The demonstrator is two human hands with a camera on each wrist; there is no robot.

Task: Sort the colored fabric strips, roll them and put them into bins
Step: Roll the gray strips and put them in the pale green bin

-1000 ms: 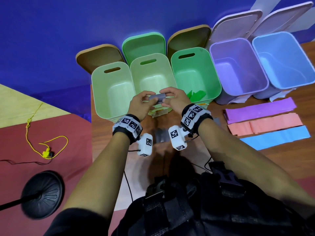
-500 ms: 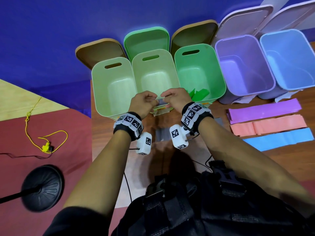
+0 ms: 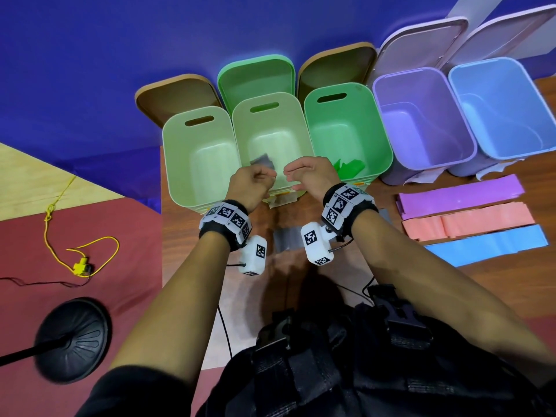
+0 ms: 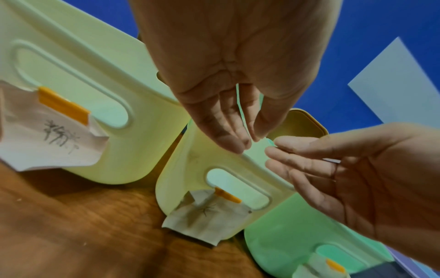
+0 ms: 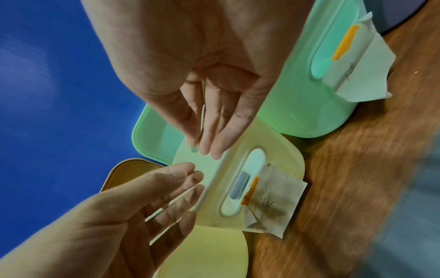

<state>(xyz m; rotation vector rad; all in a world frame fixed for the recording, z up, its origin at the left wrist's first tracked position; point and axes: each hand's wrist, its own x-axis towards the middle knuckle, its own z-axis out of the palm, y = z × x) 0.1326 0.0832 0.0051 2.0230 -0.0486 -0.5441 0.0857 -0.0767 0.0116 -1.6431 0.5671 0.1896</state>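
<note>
Both my hands hover over the near rim of the middle pale green bin (image 3: pixel 270 121), empty, with fingers straight and relaxed. My left hand (image 3: pixel 261 179) and right hand (image 3: pixel 293 176) face each other, fingertips a small gap apart. A rolled grey strip (image 3: pixel 261 161) shows blurred inside that bin, and the grey roll (image 5: pixel 240 185) also shows through the bin's handle slot. Another grey strip (image 3: pixel 285 239) lies flat on the table between my wrists. Purple (image 3: pixel 460 197), pink (image 3: pixel 469 221) and blue (image 3: pixel 487 245) strips lie flat on the right.
A row of open bins stands at the back: pale green (image 3: pixel 198 164), brighter green (image 3: pixel 346 130) with green strips (image 3: pixel 349 168) inside, purple (image 3: pixel 421 124) and blue (image 3: pixel 505 115). Lids lean behind them. A black lamp base (image 3: pixel 72 338) and yellow cord (image 3: pixel 81 263) lie at the left.
Both hands were pinching the grey roll together above the middle bin's rim. They have let go and opened, and the roll has dropped into the bin.
</note>
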